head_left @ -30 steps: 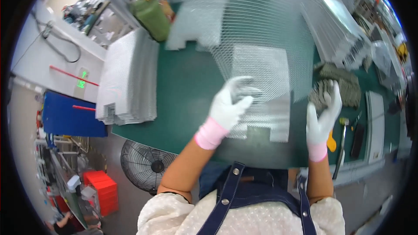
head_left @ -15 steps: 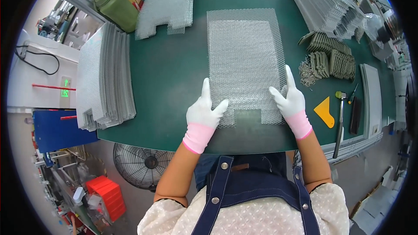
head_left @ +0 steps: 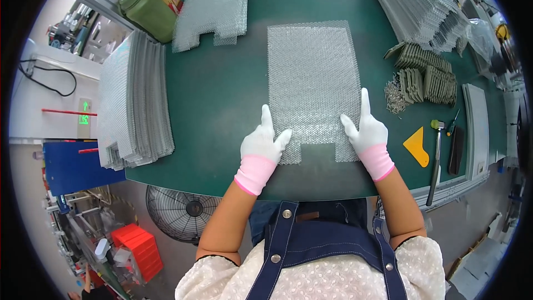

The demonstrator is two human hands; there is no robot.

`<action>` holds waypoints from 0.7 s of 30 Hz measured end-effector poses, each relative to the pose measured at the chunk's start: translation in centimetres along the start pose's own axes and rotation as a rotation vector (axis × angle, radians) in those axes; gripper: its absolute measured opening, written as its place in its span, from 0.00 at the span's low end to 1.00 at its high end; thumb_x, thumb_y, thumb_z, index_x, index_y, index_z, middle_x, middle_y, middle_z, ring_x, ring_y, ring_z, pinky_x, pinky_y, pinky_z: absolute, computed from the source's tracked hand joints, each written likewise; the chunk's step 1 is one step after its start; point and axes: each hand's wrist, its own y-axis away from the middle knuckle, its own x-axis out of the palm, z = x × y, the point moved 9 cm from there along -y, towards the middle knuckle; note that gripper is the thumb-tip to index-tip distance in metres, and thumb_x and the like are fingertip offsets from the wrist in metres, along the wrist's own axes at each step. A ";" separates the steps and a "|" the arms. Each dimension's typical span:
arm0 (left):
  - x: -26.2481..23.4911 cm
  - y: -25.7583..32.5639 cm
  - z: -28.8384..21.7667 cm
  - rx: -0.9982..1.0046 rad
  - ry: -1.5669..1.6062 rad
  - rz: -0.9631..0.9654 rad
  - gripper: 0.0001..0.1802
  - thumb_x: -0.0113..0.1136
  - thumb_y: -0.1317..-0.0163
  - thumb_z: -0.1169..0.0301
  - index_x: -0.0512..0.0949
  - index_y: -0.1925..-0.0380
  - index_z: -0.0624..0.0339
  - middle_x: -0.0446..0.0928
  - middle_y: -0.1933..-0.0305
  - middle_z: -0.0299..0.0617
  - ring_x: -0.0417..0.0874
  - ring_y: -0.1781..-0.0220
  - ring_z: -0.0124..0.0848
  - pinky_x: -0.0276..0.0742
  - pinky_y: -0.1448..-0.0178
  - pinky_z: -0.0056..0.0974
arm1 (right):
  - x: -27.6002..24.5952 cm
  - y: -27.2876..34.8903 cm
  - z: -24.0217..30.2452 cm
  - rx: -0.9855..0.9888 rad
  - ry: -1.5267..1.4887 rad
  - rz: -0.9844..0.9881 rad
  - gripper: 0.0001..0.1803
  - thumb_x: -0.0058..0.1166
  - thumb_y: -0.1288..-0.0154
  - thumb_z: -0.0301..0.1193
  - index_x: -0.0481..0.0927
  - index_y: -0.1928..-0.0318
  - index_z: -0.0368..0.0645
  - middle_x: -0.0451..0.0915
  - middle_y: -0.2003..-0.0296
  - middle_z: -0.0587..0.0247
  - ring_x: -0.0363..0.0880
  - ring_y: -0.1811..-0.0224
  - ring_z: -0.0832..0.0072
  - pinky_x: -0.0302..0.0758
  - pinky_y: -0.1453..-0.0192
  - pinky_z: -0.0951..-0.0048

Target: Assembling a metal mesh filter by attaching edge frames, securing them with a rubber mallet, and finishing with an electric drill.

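A silvery expanded-metal mesh sheet [head_left: 313,78] lies on the green table in front of me, its near edge cut with a rectangular notch. It appears to be more than one layer, the edges nearly lined up. My left hand [head_left: 261,140], in a white glove with a pink cuff, grips its near left edge, thumb on top and index finger stretched along the side. At the near right edge my right hand [head_left: 367,132], gloved alike, holds it the same way. The fingers under or behind the edges are hidden.
Mesh stacks [head_left: 136,100] stand at the left and far right [head_left: 416,5]; another notched mesh pile [head_left: 216,5] lies beside a green jug [head_left: 147,11]. On the right are folded olive strips [head_left: 438,80], small metal pieces [head_left: 395,97], a yellow scraper [head_left: 416,145] and a hammer [head_left: 437,158].
The mesh layers, offset at the far and right edges before, now nearly coincide, and the far edge is closer to me. My right hand has shifted slightly left and nearer.
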 end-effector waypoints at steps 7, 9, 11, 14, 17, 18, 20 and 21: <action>0.7 0.0 0.4 0.031 -0.011 0.017 0.46 0.58 0.45 0.48 0.54 0.35 0.69 0.76 0.75 0.53 0.79 0.73 0.47 0.74 0.66 0.44 | -0.3 0.0 0.3 -0.004 0.051 0.029 0.47 0.51 0.40 0.51 0.47 0.32 0.34 0.78 0.78 0.50 0.78 0.79 0.56 0.75 0.74 0.63; 0.2 -0.1 -0.8 -0.073 -0.181 0.105 0.45 0.58 0.45 0.48 0.55 0.35 0.65 0.77 0.70 0.51 0.79 0.69 0.45 0.75 0.62 0.43 | 0.3 -0.4 0.0 0.033 0.144 0.145 0.46 0.51 0.40 0.51 0.48 0.33 0.33 0.79 0.77 0.51 0.79 0.78 0.57 0.75 0.73 0.64; 0.5 0.0 -0.1 -0.181 -0.354 0.203 0.44 0.59 0.46 0.48 0.57 0.35 0.62 0.77 0.66 0.50 0.80 0.64 0.43 0.75 0.59 0.43 | -0.2 -0.9 0.3 0.021 0.249 0.152 0.44 0.52 0.41 0.50 0.52 0.34 0.34 0.79 0.76 0.53 0.79 0.77 0.58 0.75 0.72 0.63; -2.7 0.9 -6.8 0.597 -0.513 -0.320 0.32 0.62 0.50 0.61 0.68 0.43 0.53 0.71 0.49 0.46 0.68 0.41 0.41 0.69 0.45 0.45 | -2.5 -1.7 3.0 -0.201 0.262 -0.020 0.39 0.55 0.43 0.46 0.59 0.37 0.37 0.78 0.76 0.57 0.79 0.75 0.60 0.75 0.71 0.63; 1.6 0.6 -7.3 0.824 -0.344 -0.126 0.23 0.62 0.51 0.67 0.73 0.52 0.56 0.72 0.52 0.45 0.70 0.43 0.42 0.69 0.45 0.46 | -1.8 1.1 8.1 -0.608 -0.062 -0.117 0.24 0.53 0.43 0.34 0.70 0.46 0.41 0.74 0.75 0.63 0.76 0.74 0.67 0.74 0.73 0.67; 1.8 -0.4 -7.5 0.792 -0.239 -0.143 0.17 0.60 0.50 0.68 0.74 0.59 0.57 0.73 0.53 0.44 0.71 0.44 0.42 0.68 0.45 0.46 | -0.4 1.8 8.0 -0.645 -0.015 -0.155 0.22 0.53 0.43 0.33 0.71 0.47 0.41 0.73 0.76 0.64 0.75 0.75 0.68 0.73 0.74 0.67; 2.5 -0.6 -7.9 0.709 -0.197 -0.154 0.16 0.60 0.50 0.68 0.74 0.60 0.57 0.73 0.53 0.44 0.71 0.45 0.42 0.68 0.45 0.46 | 0.2 2.1 7.7 -0.693 -0.086 -0.221 0.19 0.50 0.44 0.29 0.74 0.50 0.42 0.72 0.77 0.66 0.73 0.78 0.70 0.71 0.75 0.69; 2.4 -0.7 -7.5 0.623 -0.163 -0.175 0.15 0.61 0.50 0.67 0.74 0.61 0.58 0.73 0.54 0.44 0.72 0.46 0.42 0.68 0.45 0.46 | 0.4 2.2 7.7 -0.691 -0.086 -0.214 0.19 0.50 0.44 0.29 0.74 0.50 0.42 0.72 0.77 0.66 0.73 0.78 0.70 0.71 0.75 0.69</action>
